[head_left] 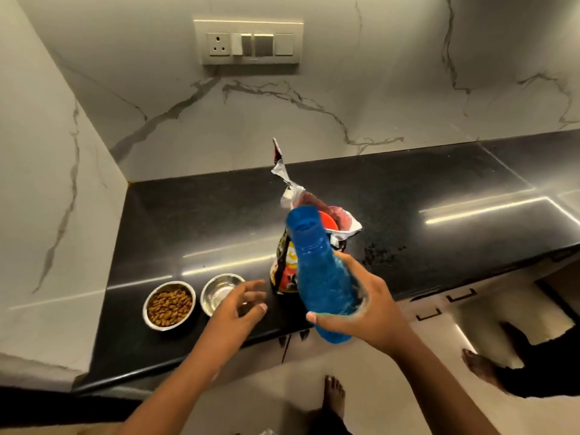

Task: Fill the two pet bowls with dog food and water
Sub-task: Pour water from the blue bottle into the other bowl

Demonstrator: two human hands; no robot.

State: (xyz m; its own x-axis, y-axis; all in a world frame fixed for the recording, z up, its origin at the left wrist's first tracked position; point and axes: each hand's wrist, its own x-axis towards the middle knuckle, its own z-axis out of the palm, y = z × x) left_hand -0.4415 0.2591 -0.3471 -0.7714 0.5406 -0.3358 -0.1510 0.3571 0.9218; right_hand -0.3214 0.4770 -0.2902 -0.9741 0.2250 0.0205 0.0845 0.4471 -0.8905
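Observation:
Two small steel bowls stand side by side near the front left of the black counter (408, 196). The left bowl (169, 305) holds brown dog food; the right bowl (219, 291) holds no food. My right hand (364, 306) grips a blue plastic bottle (317, 265) by its lower body, capped top tilted up and away, above the counter's front edge. My left hand (240, 306) hovers with loosely spread fingers just right of the bowls and holds nothing. An open red dog food bag (287, 271) stands behind the bottle, with a red scoop (329, 222) inside it.
Marble walls close off the counter at the back and left. A switch panel (249, 42) sits on the back wall. Some crumbs (381, 251) lie on the counter right of the bag. Cabinet handles (461, 296) and bare feet (334, 397) show below the counter edge.

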